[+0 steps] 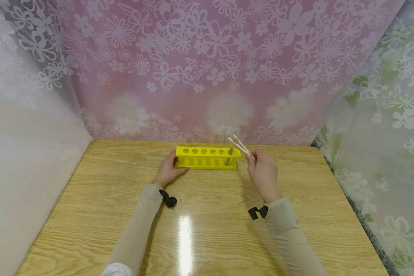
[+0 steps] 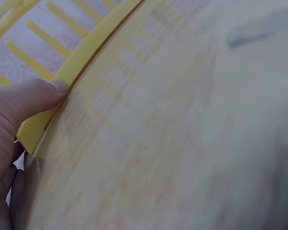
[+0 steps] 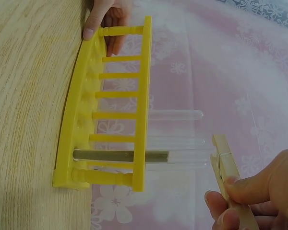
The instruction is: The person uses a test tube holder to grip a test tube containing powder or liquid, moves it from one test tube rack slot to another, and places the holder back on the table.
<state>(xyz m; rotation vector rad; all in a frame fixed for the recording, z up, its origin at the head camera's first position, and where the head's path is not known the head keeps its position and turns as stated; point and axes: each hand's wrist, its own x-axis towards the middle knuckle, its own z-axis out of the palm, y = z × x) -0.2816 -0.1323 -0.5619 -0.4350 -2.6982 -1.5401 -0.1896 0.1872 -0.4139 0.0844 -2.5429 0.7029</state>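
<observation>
A yellow test tube rack (image 1: 207, 166) (image 3: 145, 76) stands upright at the table's back. My left hand (image 1: 166, 171) (image 2: 24, 103) grips its left end, thumb on the base's front edge and fingers behind. In my right hand (image 1: 264, 174) (image 3: 271, 184), thumb and fingers pinch a wooden tube clamp (image 1: 242, 147) (image 3: 226, 165). The clamp's two prongs are spread, beside the upper end of the rightmost tube (image 1: 229, 153) (image 3: 120, 155), which has dark grey contents. Whether they touch it, I cannot tell. Clear tubes (image 1: 223, 135) (image 3: 175, 115) stand along the rack's rear, rounded ends up.
Wood-grain table (image 1: 210, 214) extends in front of the rack. A pink flowered curtain (image 1: 193, 76) hangs directly behind, with pale curtains (image 1: 31, 126) (image 1: 383, 165) along both sides. Black wrist devices (image 1: 168, 199) (image 1: 258, 212) sit on both sleeves.
</observation>
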